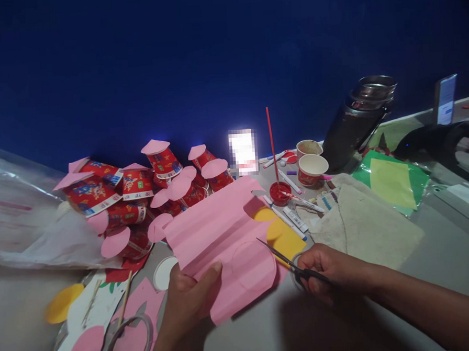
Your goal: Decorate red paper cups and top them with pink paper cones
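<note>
My left hand grips a sheet of pink paper by its lower left edge, thumb on top. A circle is drawn in outline on the sheet's lower right, and curved bites are gone from its upper right edge. My right hand has its fingers in the handles of dark scissors. The blades point up and left, their tips over the pink sheet by the drawn circle. Yellow paper lies just behind the blades. Whether the blades touch the paper I cannot tell.
Red paper cups with pink paper tops crowd the left. Behind the sheet are a red paint pot, markers and white-lined cups. A dark flask stands right. Pink scraps and a tape ring lie front left.
</note>
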Available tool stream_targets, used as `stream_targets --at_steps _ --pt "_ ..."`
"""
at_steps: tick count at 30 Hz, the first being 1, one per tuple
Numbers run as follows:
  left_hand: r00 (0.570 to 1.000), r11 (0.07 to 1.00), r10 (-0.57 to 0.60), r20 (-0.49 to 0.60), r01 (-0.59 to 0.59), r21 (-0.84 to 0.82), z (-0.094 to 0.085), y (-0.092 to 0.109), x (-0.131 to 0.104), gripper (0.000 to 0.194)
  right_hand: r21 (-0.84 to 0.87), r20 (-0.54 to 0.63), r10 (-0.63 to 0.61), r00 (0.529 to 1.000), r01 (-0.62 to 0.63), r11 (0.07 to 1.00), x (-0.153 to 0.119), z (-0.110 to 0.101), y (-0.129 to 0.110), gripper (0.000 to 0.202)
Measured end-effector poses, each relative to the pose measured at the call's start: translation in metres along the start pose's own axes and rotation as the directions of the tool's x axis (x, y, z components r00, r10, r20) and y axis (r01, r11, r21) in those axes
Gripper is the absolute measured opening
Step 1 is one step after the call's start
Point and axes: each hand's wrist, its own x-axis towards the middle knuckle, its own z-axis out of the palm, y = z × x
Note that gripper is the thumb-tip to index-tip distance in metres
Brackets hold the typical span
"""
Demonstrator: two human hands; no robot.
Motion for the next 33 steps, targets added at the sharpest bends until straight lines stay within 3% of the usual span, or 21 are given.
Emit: stream_targets --at_steps 14,23,33 --pt "0.995 0.992 0.004 0.1 0.009 -0.124 -0.003 -0.012 0.002 0.053 -0.01 0.03 -0.008 1.0 0.009 1.0 0.0 -0.002 0.004 0.061" --pt "0.995 0.988 -0.021 0.095 0.035 -0.148 0.004 0.001 0.0 0.059 -0.051 0.032 0.017 0.999 -0.016 0.999 -0.002 -0.002 0.0 0.058" --pt "0.989 0.983 0.028 0.142 -0.001 -0.186 -0.004 -0.01 0.003 0.052 -0.014 0.041 0.018 0.999 -0.017 1.0 -0.002 -0.003 0.002 0.055"
